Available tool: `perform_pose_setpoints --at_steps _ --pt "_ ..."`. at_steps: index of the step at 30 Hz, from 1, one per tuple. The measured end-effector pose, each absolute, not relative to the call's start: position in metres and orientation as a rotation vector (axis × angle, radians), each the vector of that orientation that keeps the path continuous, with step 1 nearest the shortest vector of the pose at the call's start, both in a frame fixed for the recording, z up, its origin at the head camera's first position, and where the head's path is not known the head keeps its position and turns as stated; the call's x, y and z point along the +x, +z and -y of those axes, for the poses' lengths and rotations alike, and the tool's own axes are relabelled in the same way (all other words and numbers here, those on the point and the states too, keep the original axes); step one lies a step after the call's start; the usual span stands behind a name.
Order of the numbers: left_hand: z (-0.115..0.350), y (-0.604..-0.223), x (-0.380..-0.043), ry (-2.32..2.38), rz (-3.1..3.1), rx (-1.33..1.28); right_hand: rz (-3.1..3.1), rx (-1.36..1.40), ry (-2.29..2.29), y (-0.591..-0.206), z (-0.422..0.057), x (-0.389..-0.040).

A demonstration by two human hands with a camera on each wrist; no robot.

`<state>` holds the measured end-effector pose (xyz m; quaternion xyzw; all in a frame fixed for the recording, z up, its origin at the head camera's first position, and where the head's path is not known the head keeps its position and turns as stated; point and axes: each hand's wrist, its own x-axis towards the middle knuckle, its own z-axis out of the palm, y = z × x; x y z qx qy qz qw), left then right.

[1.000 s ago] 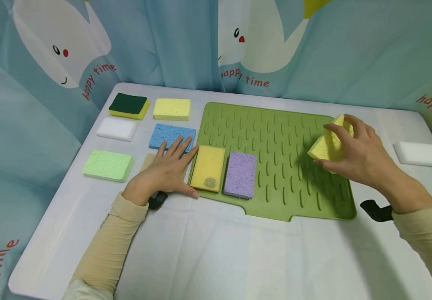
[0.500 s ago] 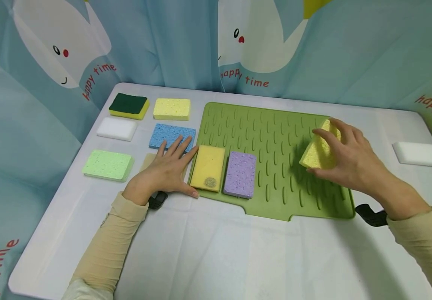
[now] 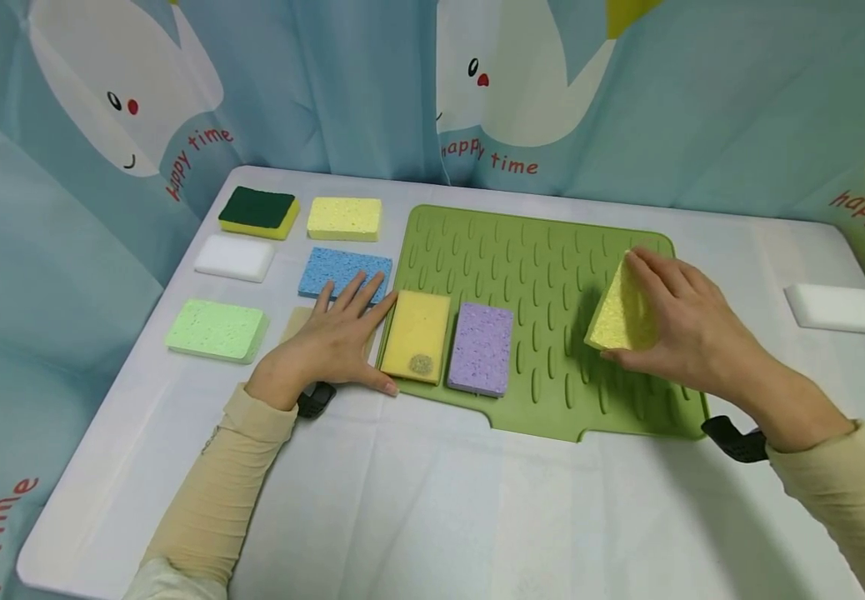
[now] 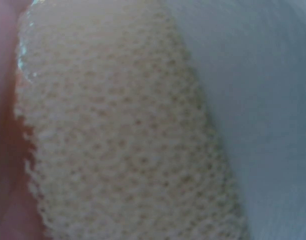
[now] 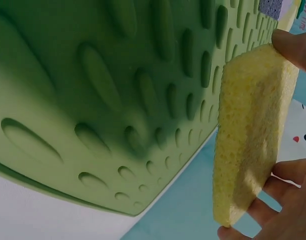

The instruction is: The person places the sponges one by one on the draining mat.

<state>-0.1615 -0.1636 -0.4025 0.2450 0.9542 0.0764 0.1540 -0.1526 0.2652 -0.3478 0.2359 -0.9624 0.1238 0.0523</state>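
My right hand point(image 3: 702, 333) holds a yellow sponge point(image 3: 622, 312) by its ends, thumb at one end and fingers at the other. The sponge is tilted above the right half of the green ridged mat point(image 3: 552, 250), casting a shadow there; the right wrist view shows its porous edge point(image 5: 230, 145). My left hand point(image 3: 335, 337) lies with fingers spread at the mat's left edge, over a beige sponge point(image 3: 295, 323) that it mostly hides. Its fingertips reach a blue sponge point(image 3: 327, 267). Beside it on the mat are a yellow-orange sponge point(image 3: 419, 329) and a purple sponge point(image 3: 481, 348).
Left of the mat on the white table point(image 3: 417, 500) lie a green-topped scouring sponge point(image 3: 258, 210), a pale yellow sponge point(image 3: 344, 218), a white sponge point(image 3: 234, 257) and a light green sponge point(image 3: 215, 329). Another white sponge point(image 3: 839, 307) lies far right. A patterned curtain point(image 3: 372, 92) hangs behind.
My right hand has moved left and slightly toward me with the yellow sponge, further in over the mat. The left hand has stayed in place.
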Motion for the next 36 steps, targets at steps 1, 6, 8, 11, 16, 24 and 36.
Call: perform_pose_setpoints --at_steps 1,6,8,11,16,24,36 --pt "0.164 -0.403 -0.161 0.221 -2.735 0.702 2.927 0.724 0.377 -0.348 -0.265 -0.152" --pt "0.164 -0.402 -0.161 0.227 -2.735 0.703 2.933 0.767 0.367 -0.348 -0.261 -0.151" --pt "0.164 -0.402 -0.162 0.227 -2.732 0.701 2.951 0.783 0.367 -0.348 -0.259 -0.150" --pt "0.164 -0.401 -0.162 0.225 -2.729 0.696 2.970 0.823 0.369 -0.347 -0.256 -0.148" --pt "0.164 -0.401 -0.162 0.226 -2.724 0.692 2.978 0.890 0.366 -0.348 -0.251 -0.145" --pt "0.164 -0.403 -0.163 0.229 -2.725 0.696 2.956 0.970 0.349 -0.349 -0.243 -0.142" --pt "0.164 -0.403 -0.163 0.228 -2.730 0.702 2.967 1.037 0.286 -0.352 -0.228 -0.136"
